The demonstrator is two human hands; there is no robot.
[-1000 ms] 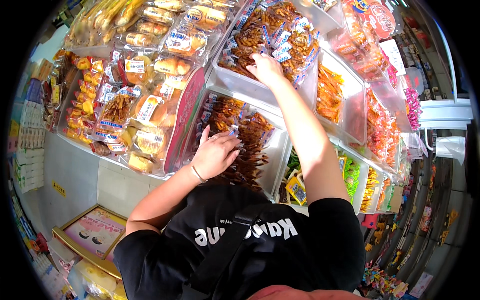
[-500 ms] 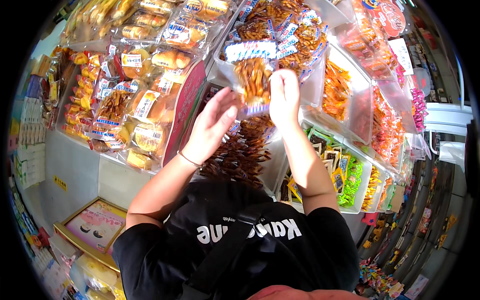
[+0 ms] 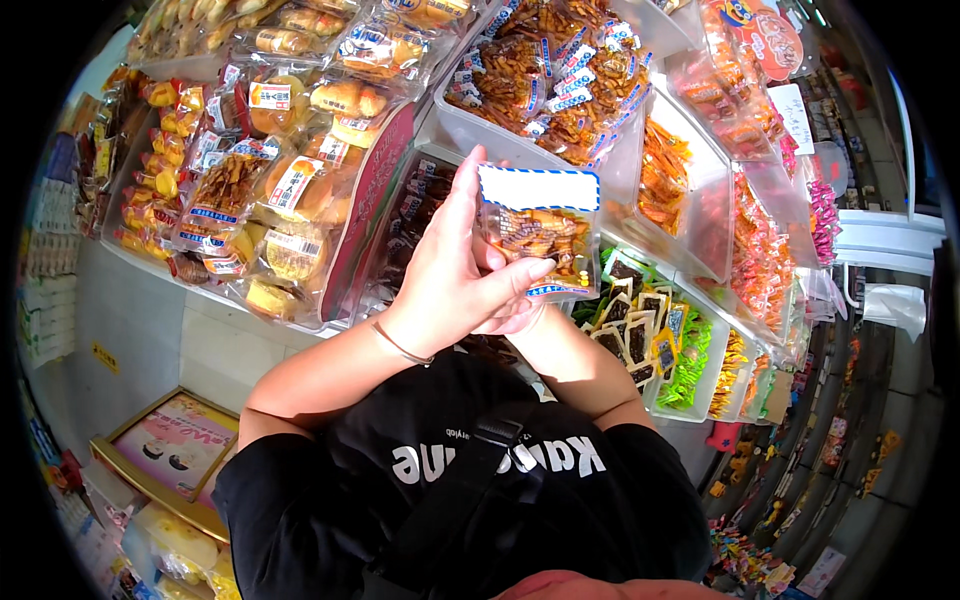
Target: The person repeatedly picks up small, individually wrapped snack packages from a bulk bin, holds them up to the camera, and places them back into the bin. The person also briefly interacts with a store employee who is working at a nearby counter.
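A clear snack packet (image 3: 545,235) of brown strips, with a white label panel bordered in blue, is held up in front of my chest. My left hand (image 3: 450,265), wearing a thin bracelet at the wrist, is at its left side, thumb pressed across the packet's lower front and fingers stretched upward. Below and partly behind it, my right hand (image 3: 515,320) holds the packet's lower part; most of its fingers are hidden by the left hand and the packet. Similar packets fill a clear bin (image 3: 500,120) just beyond.
Packaged breads (image 3: 295,190) fill a display at the left. Bins of orange snacks (image 3: 662,175) and of small green and yellow packets (image 3: 690,350) stand at the right. A gold-framed picture (image 3: 175,450) is at the lower left, and shelves (image 3: 850,400) line the far right.
The packet has come back toward my chest and slightly right, away from the far bin. My left hand, apart from it before, now grips it; my right hand has moved below it.
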